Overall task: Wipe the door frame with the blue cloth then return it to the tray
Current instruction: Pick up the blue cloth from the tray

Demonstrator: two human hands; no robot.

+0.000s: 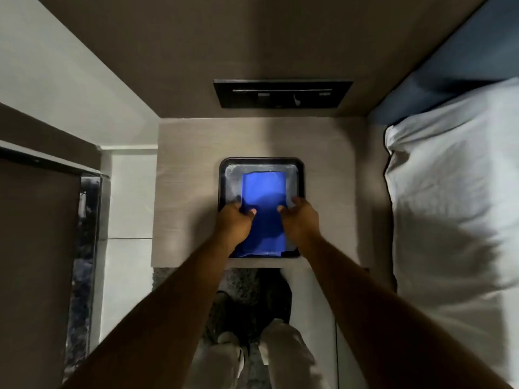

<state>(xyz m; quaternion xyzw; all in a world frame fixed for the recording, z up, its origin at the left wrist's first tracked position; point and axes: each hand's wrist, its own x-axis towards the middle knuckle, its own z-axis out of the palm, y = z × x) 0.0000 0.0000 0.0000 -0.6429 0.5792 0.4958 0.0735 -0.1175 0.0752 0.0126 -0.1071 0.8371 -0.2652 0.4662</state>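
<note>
1. Blue cloth (264,211): folded flat, lying lengthwise inside the tray (300,175), near edge draped at the tray's front rim.
2. Left hand (234,220): pinching the cloth's left edge, thumb on top, fingers curled under the fold.
3. Right hand (299,219): gripping the cloth's right edge the same way, thumb pressed on the blue, fingers tucked beside the tray wall.
4. Tray: dark-rimmed, grey-floored, resting on a pale bedside table (185,192).
5. Beyond: dark wall panel (282,93) above, white pillow (449,192) to the right.
</note>
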